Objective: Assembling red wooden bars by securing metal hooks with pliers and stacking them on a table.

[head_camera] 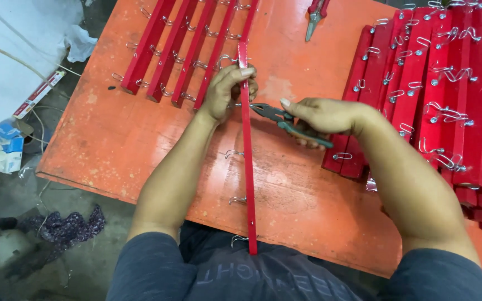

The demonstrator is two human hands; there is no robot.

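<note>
A long red wooden strip (pixel 247 167) with wire hooks, likely stiff and light, is pinched near its upper end by the left hand (pixel 227 92) while the right hand (pixel 322 117) grips green-handled pliers (pixel 288 124) closed at its edge.

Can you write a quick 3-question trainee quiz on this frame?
1. True or false: the right hand holds pliers.
2. The left hand grips: A) a rag B) a red strip C) a box
3. Where is the big stack of strips with hooks: on the person's left or right?

Key: 1 true. 2 B. 3 right, on the orange table.
</note>
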